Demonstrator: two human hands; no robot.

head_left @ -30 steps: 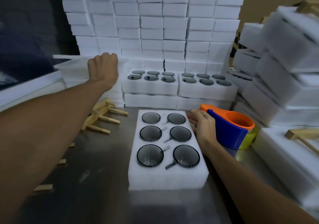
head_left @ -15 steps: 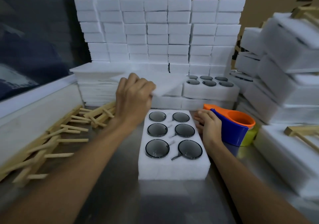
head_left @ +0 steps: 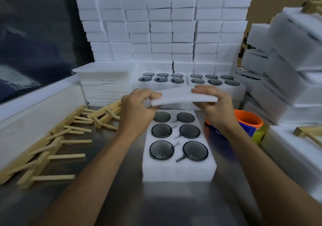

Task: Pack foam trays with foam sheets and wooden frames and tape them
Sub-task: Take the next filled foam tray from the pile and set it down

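A: Hands?
B: Left hand (head_left: 139, 111) pinches the foam sheet (head_left: 181, 96) at its left end, right hand (head_left: 213, 104) grips the right end. Sheet held in the air above the far end of the foam tray (head_left: 177, 170).
A: Tray?
B: On the desk (head_left: 122, 199), six round dark lenses (head_left: 161, 150) in its pockets. Wooden frames (head_left: 57, 138) lie left of it, tape dispenser (head_left: 247, 123) just right.
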